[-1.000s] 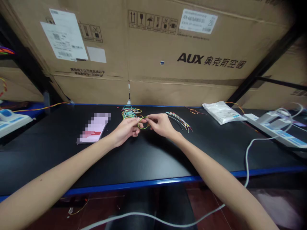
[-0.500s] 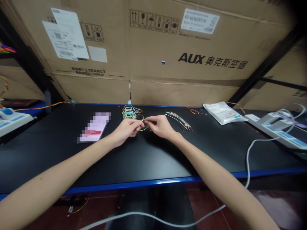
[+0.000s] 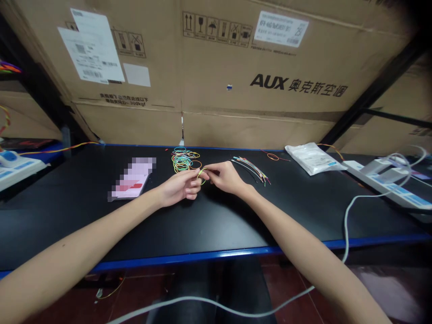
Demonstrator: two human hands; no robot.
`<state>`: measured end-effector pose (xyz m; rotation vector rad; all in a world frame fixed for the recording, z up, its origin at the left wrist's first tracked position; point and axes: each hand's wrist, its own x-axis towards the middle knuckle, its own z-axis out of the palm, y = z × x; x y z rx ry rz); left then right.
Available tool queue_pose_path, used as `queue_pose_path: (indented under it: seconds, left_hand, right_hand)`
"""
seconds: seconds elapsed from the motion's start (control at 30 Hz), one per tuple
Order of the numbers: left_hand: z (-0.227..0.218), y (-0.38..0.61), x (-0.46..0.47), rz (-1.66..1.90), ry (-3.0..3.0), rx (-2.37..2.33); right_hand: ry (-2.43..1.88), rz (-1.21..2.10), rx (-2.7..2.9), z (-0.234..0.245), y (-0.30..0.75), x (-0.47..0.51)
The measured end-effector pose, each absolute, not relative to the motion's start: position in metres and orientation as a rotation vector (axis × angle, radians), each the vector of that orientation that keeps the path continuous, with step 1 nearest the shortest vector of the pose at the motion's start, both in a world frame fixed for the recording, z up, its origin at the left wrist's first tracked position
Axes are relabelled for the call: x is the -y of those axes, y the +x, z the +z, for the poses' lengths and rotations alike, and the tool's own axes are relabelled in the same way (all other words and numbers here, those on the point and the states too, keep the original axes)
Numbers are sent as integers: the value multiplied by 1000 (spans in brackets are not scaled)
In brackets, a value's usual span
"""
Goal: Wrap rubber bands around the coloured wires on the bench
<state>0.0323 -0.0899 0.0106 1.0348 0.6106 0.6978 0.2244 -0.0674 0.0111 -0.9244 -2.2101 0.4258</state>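
Note:
My left hand (image 3: 180, 186) and my right hand (image 3: 224, 176) meet at their fingertips over the black bench top (image 3: 216, 220). Both pinch a thin yellow-green wire (image 3: 201, 176), bent into a small loop between them. Just beyond my left hand lies a tangled heap of coloured wire loops (image 3: 182, 161). To the right of my right hand, a bundle of short straight coloured wires (image 3: 251, 170) rests on the bench, not touching my fingers.
A pixelated pink sheet (image 3: 131, 178) lies left of my hands. A white plastic bag (image 3: 312, 158) and a small orange wire coil (image 3: 274, 157) lie at the back right. Power strips (image 3: 381, 182) and a grey cable stand right; cardboard boxes (image 3: 256, 58) form the back wall.
The yellow-green wire loop has become smaller, and my hands have drawn slightly closer around it. The wires on the bench stay in place.

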Motion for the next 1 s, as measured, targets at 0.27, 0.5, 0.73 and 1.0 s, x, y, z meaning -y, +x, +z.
queue_pose_path:
  seconds: [0.27,0.5,0.73,1.0]
  left_hand:
    - [15,35,92,780,1190,-761]
    - [10,36,88,952,1341,-966]
    - [9,32,87,736,1039,-654]
    - [12,32,90,762,1113,-656]
  right_hand:
    - [-999,418,2188,15,222,70]
    - [-995,336,2209,12,224,68]
    - [-933,370,2232,12,227,67]
    - [-947,409,2192,14,224,70]
